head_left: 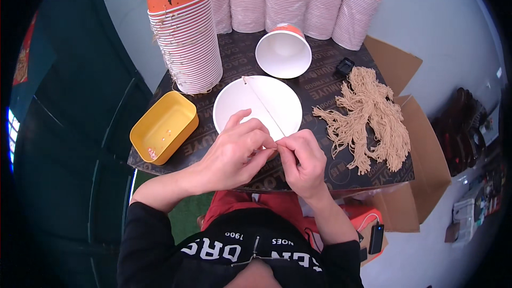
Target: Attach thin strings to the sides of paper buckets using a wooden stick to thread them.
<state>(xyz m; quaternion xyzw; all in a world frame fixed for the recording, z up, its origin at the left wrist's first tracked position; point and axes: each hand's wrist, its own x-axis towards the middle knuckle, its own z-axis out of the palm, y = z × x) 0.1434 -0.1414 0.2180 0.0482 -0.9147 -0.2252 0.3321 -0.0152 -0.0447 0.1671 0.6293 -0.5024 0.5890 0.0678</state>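
Note:
A white paper bucket (226, 101) stands on the dark table directly in front of me, its opening facing up. A thin tan string (265, 108) crosses that opening from a knot at the far rim down to the near right rim. There my left hand (237, 149) and my right hand (305, 160) meet, thumbs and forefingers pinched together on the string's near end. My left little finger sticks out over the bucket. What the fingertips hold at the rim is partly hidden by them.
A tall stack of orange-and-white buckets (189, 48) with strings stands at the left, wrapped stacks (288, 0) behind. One bucket (284, 57) lies tipped toward me. A yellow tub (184, 125) holds small bits. Tan strings (368, 112) lie right, near a small black object (345, 66) and cardboard (426, 154).

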